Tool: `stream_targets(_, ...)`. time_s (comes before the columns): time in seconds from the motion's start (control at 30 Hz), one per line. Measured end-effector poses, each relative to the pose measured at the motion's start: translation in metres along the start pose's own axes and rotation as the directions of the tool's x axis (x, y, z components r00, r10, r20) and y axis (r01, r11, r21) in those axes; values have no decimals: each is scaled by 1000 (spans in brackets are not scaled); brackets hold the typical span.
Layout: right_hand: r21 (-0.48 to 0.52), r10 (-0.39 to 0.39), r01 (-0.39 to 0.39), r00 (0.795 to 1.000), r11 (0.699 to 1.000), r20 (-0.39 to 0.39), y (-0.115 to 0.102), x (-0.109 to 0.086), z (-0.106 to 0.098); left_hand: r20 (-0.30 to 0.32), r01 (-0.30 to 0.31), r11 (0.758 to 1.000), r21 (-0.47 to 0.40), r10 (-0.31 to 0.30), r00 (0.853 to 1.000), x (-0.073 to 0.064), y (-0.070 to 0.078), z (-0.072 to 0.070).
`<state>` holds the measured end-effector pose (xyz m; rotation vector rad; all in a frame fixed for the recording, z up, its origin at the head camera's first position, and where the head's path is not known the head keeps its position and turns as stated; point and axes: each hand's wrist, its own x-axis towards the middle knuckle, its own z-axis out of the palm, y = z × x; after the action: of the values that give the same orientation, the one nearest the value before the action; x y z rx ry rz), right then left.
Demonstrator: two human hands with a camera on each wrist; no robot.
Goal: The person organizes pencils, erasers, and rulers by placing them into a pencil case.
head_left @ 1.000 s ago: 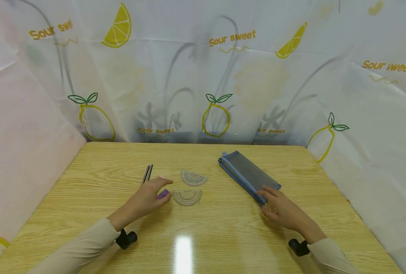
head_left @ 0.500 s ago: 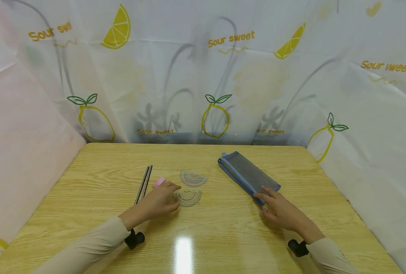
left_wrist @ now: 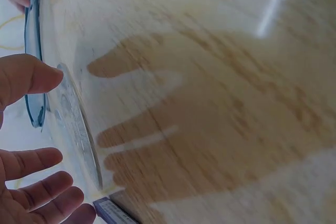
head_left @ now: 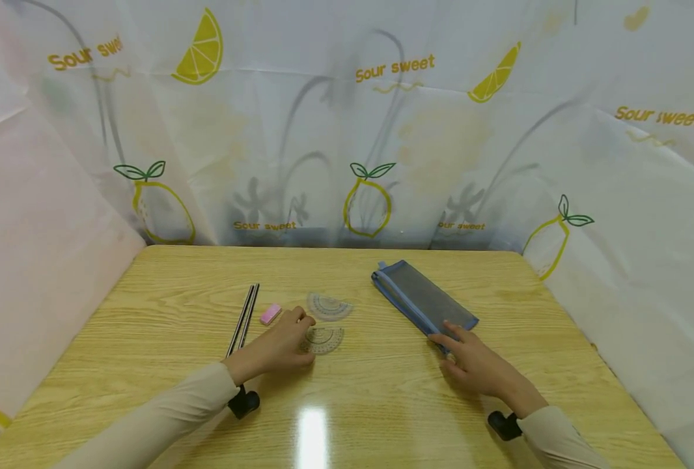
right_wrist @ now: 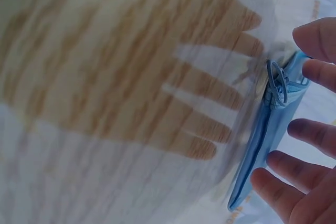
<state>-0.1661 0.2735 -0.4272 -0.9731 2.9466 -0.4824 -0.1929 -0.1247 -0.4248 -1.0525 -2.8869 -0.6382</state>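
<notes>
My left hand (head_left: 285, 342) reaches over the near clear protractor (head_left: 327, 341), its thumb and fingers apart around the left end. In the left wrist view that protractor (left_wrist: 81, 129) appears edge-on, and the finger and thumb stay spread. A second clear protractor (head_left: 331, 307) lies just behind. A pink eraser (head_left: 271, 314) rests behind the left hand. At the near end of a blue mesh zip pouch (head_left: 423, 296), my right hand (head_left: 474, 365) has its fingers loosely extended. The right wrist view shows the pouch's ring (right_wrist: 277, 83) close to the thumb and index finger; contact is unclear.
Two thin dark striped sticks (head_left: 244, 316), perhaps pencils, lie left of the eraser, their near ends partly behind the left wrist. The wood-grain table (head_left: 376, 404) meets a lemon-print cloth (head_left: 300, 130) at the back and sides.
My left hand has moved right, away from the eraser, to the near protractor; the eraser and striped sticks now show more fully. My right hand has shifted slightly left beside the pouch.
</notes>
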Motion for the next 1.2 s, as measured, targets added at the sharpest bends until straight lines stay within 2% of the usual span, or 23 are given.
stream_targets(0.43,-32,-29,28,999,999,-17,2,2,1,74,47,999,-28,-45,996,10,-6,4)
stream_targets(0.67,-40,-60,59,997,997,-38,4,5,3,82,47,999,-19,-46,996,13,-7,6)
stream_targets(1.0,-135,-77,57,985,989,-154,4,13,6,73,45,999,-20,-43,996,16,-9,6)
stream_targets(1.1,-160,-91,60,976,985,-195,4,14,7,78,50,998,-28,-48,996,16,-8,5)
stream_targets(1.2,-186,-117,70,959,980,-256,4,16,8,82,57,998,-33,-54,995,17,-8,4)
